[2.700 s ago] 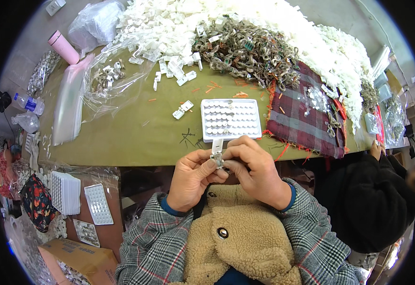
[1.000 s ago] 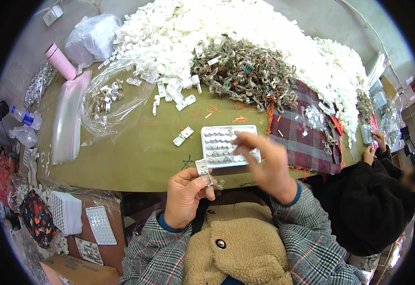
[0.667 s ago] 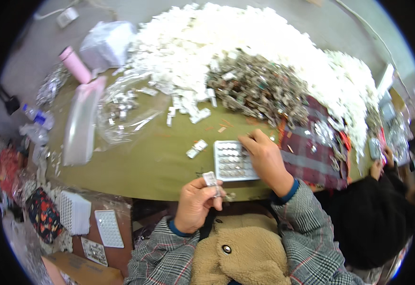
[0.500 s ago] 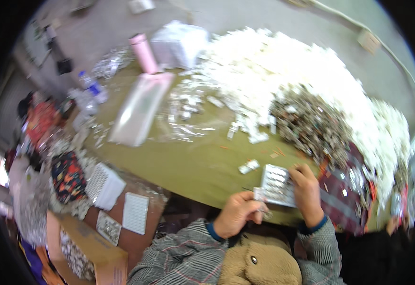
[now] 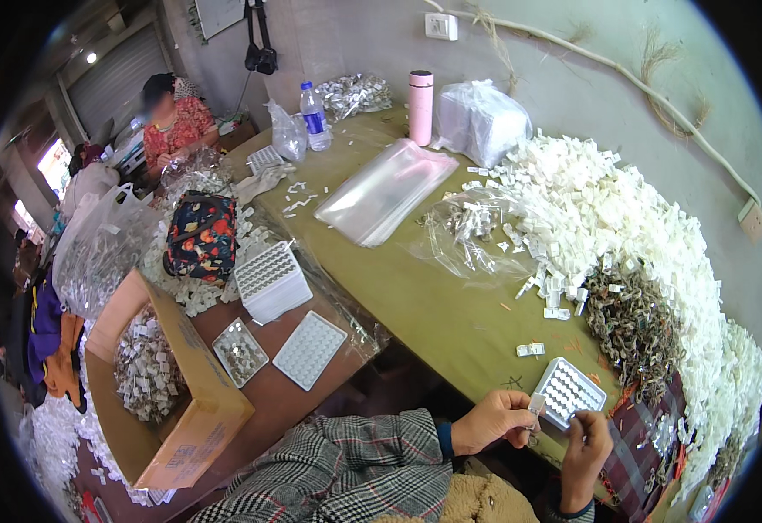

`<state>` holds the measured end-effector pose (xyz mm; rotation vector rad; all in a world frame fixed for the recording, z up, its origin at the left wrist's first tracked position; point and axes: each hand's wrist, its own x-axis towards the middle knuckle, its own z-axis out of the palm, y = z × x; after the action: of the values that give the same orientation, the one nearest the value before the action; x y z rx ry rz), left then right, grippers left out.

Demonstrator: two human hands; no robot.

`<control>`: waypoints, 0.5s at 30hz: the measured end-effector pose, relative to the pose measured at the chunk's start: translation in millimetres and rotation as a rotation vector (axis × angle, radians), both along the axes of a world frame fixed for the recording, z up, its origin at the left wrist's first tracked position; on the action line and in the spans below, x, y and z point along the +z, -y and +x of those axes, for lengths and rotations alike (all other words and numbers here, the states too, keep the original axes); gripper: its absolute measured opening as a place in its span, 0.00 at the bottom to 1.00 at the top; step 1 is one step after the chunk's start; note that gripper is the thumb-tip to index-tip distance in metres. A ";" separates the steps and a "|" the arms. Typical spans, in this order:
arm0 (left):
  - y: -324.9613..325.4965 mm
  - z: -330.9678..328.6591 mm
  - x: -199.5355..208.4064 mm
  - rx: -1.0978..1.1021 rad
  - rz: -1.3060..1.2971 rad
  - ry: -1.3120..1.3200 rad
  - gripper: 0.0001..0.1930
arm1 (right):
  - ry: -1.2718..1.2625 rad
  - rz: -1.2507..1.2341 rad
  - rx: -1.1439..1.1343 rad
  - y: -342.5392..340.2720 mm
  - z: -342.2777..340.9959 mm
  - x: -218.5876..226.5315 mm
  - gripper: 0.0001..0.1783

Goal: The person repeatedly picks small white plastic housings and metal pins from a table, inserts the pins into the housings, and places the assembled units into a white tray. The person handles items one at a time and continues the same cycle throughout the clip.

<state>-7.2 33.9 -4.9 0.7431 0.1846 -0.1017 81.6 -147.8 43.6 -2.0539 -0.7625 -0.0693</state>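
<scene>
My left hand (image 5: 496, 422) is closed in a pinch on a small clear plastic piece (image 5: 537, 404), held at the near left edge of a white tray (image 5: 595, 397). Rows of small shiny round bits fill the tray, which lies on the green tabletop. My right hand (image 5: 586, 455) is just off the tray's near right edge, fingers curled with thumb and forefinger together. What they hold, if anything, is too small to make out. Beyond the tray lies a small white plastic piece (image 5: 531, 349).
A large heap of white plastic pieces (image 5: 616, 209) spreads along the wall, with a tangled grey-brown pile (image 5: 633, 322) before it. Clear bags (image 5: 385, 192), a pink flask (image 5: 420, 109) and a bottle (image 5: 314, 118) stand farther back. Left are a cardboard box (image 5: 202, 436), stacked trays (image 5: 274, 283) and a seated person (image 5: 180, 131).
The view has swung left and up, bringing the seated person into sight. My right hand has come off the tray's right edge to its near side. The left still pinches the plastic piece.
</scene>
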 end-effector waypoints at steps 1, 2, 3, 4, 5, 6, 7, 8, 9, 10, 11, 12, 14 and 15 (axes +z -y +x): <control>2.6 -2.0 0.1 0.006 0.005 -0.010 0.12 | -0.004 0.002 0.042 -1.4 -8.9 -2.2 0.05; 5.9 -3.7 -0.2 0.010 -0.007 -0.003 0.12 | -0.010 0.002 0.081 -0.4 -16.4 -3.2 0.06; 8.4 -5.5 -0.6 0.017 -0.009 -0.014 0.12 | -0.017 0.029 0.086 -3.6 -21.7 -6.6 0.06; 12.0 -8.1 -1.0 0.019 -0.006 -0.018 0.12 | 0.011 0.041 0.101 -2.7 -26.8 -7.3 0.06; 15.6 -10.4 -1.3 0.022 -0.016 -0.016 0.13 | 0.013 0.052 0.106 -2.1 -31.8 -8.2 0.06; 17.6 -13.1 -1.1 0.027 -0.023 -0.013 0.13 | -0.007 0.063 0.107 -3.0 -35.9 -9.5 0.06; 18.4 -14.9 -0.2 0.019 -0.016 -0.014 0.12 | 0.038 0.051 0.141 -0.8 -39.4 -8.3 0.06; 22.3 -18.6 0.8 0.009 -0.017 -0.020 0.12 | 0.053 0.055 0.141 0.0 -43.5 -8.5 0.05; 23.4 -22.2 2.5 -0.006 -0.017 -0.047 0.11 | 0.068 0.063 0.142 -0.7 -46.9 -8.7 0.04; 23.9 -26.2 4.0 0.000 0.003 -0.024 0.12 | 0.077 0.086 0.152 0.2 -51.6 -8.9 0.03; 23.7 -29.5 5.7 -0.008 0.018 -0.026 0.12 | 0.027 0.087 0.144 0.7 -55.6 -9.1 0.03; 26.6 -31.3 7.7 -0.041 0.039 -0.081 0.12 | -0.044 0.119 0.127 3.0 -59.6 -8.2 0.03; 29.6 -36.5 6.5 -0.055 0.046 -0.054 0.12 | 0.012 0.079 0.109 7.9 -61.9 -8.3 0.03; 30.9 -37.8 4.5 -0.062 0.048 -0.083 0.13 | -0.051 0.142 0.062 8.4 -65.8 -11.1 0.06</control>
<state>-45.0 3.0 -0.4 0.7936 0.2437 -0.1874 15.8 -156.2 32.6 -1.8897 -0.7678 -0.0348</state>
